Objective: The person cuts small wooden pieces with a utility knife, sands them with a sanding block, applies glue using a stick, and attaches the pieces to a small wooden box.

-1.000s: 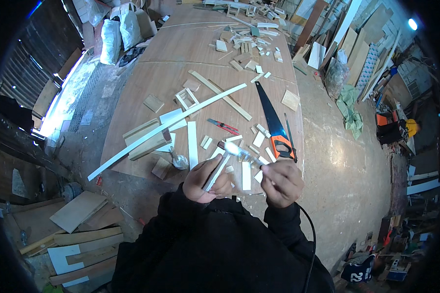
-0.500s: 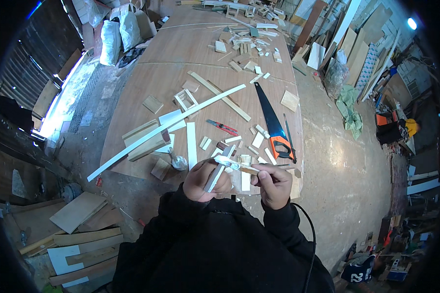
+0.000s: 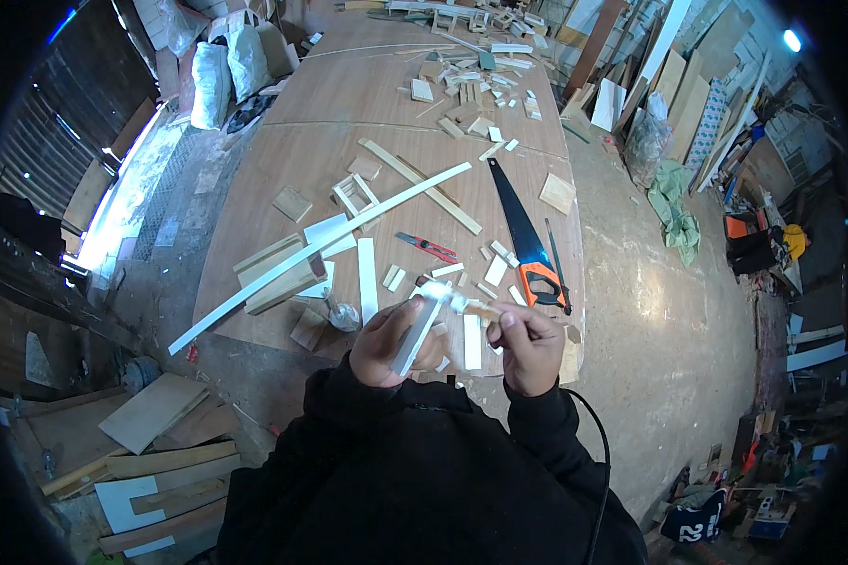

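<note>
My left hand (image 3: 375,350) is closed around a short wooden strip (image 3: 414,343), tilted with its far end up and away from me. My right hand (image 3: 530,356) pinches a small wooden stick (image 3: 481,309) between thumb and fingers. White paste (image 3: 441,293), glue-like, covers the stick's tip and meets the far end of the strip. Beyond my hands lie a red utility knife (image 3: 428,247) and several small wood blocks (image 3: 472,341). A handsaw (image 3: 522,226) with an orange and black handle rests to the right. A clear plastic cup or bag (image 3: 345,316) stands left of my left hand.
A long pale batten (image 3: 320,254) lies diagonally across the wooden table (image 3: 320,94), over a small open wooden frame (image 3: 355,195). Offcuts (image 3: 476,89) pile up at the far end. Boards (image 3: 155,411) lean at lower left. A black cable (image 3: 601,452) runs beside my right arm.
The strip's pasted end has tipped up slightly, and the stick in my right hand has shifted a little upward along it. Both hands keep their hold.
</note>
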